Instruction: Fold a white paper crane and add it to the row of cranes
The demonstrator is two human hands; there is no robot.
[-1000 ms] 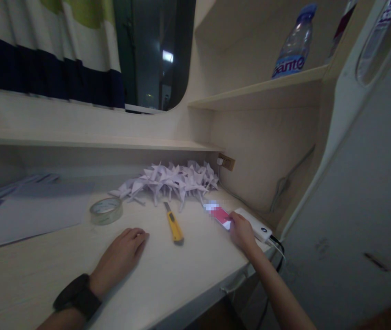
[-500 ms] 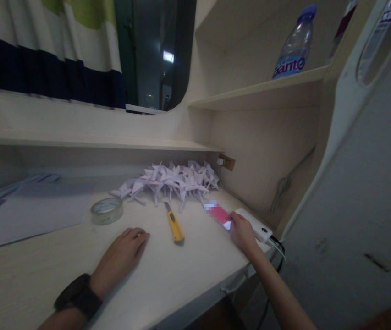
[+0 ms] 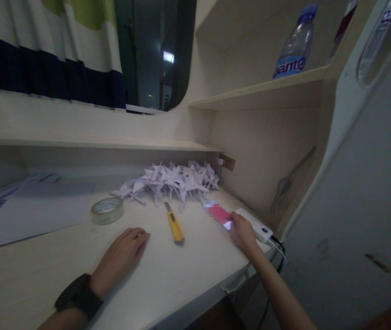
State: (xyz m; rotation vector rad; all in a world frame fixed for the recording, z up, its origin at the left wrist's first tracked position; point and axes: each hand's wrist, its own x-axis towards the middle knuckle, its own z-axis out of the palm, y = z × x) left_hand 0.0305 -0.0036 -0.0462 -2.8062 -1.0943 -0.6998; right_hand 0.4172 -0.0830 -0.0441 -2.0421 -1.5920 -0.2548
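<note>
My left hand (image 3: 123, 254), with a black watch (image 3: 78, 295) at its wrist, rests on the desk with its fingers together and curled down. Nothing shows in it. My right hand (image 3: 242, 233) is closed at the near end of a phone (image 3: 220, 214), thumb over its lit pink-red screen. A white power bank (image 3: 255, 225) lies just right of the phone, partly behind that hand. Between my hands lies a yellow box cutter (image 3: 175, 226), blade out and pointing away. A roll of clear tape (image 3: 107, 211) sits beyond my left hand.
A pile of folded white paper pieces (image 3: 178, 178) fills the back right of the desk (image 3: 167, 284). Paper sheets (image 3: 40, 206) lie at the left. A plug (image 3: 220, 162) sits in the wall socket, its cable running along the side panel. A bottle (image 3: 293, 48) stands on the upper shelf.
</note>
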